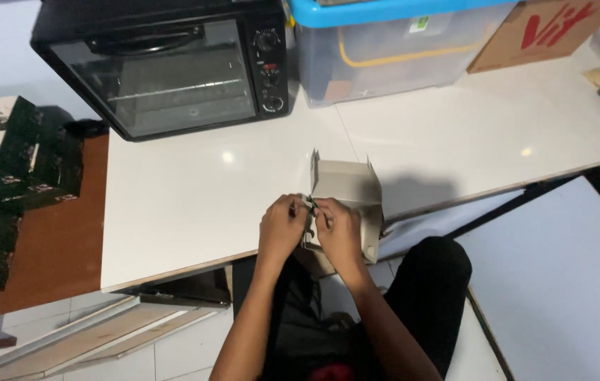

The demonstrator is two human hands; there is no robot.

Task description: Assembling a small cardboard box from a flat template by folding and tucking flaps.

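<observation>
- Box, grey card, stands half-folded at the near edge of a white table, two corner flaps up and the near side unfinished.
- Left hand and right hand meet at its near wall, fingers pinched narrow on a small dark piece.
- Flat dark cartons lie stacked to the left.
- Black oven and blue-lidded tub line the far edge.

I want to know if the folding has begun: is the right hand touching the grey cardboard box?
Touching. The head view shows the right hand lying on the near edge of the grey cardboard box, fingers pinching a flap beside the left hand, no gap visible.
</observation>
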